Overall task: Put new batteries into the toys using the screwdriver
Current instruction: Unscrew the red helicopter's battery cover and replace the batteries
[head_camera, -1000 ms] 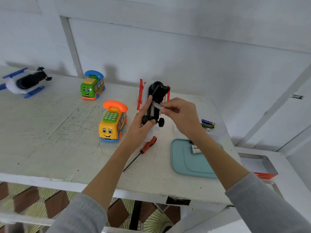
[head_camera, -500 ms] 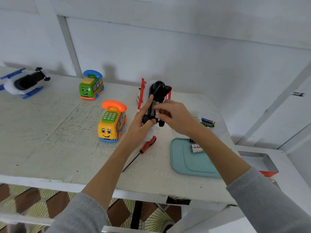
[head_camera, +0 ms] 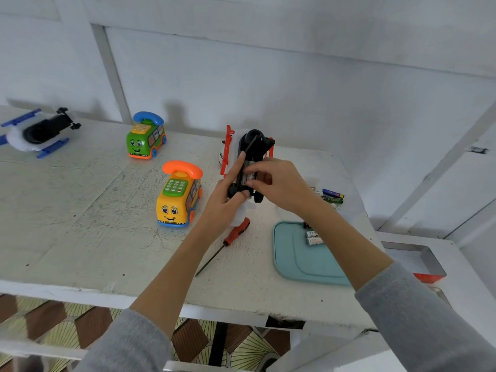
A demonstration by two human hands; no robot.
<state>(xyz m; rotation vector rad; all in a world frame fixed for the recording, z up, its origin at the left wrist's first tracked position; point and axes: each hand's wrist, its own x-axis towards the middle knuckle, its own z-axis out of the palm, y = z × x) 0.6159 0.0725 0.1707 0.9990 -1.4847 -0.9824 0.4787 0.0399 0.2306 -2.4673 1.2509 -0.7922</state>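
My left hand (head_camera: 225, 200) grips a white toy plane with red wings (head_camera: 252, 146), held belly-up so its black underside faces me. My right hand (head_camera: 279, 183) pinches a silver battery (head_camera: 248, 176) against the open battery compartment in that underside. A red-handled screwdriver (head_camera: 236, 233) lies on the table just below the toy. Two silver batteries (head_camera: 312, 237) rest on a teal tray (head_camera: 303, 261). Blue and green batteries (head_camera: 332, 196) lie on the table behind my right wrist.
A yellow phone-bus toy (head_camera: 178, 200) stands left of my hands, a green one (head_camera: 145, 139) behind it. A white and blue plane (head_camera: 37, 132) lies belly-up at the far left. A metal tray (head_camera: 416, 260) sits on a lower white surface to the right.
My right hand brought the silver battery from above the toy down into the battery compartment. My left hand kept the toy in place.
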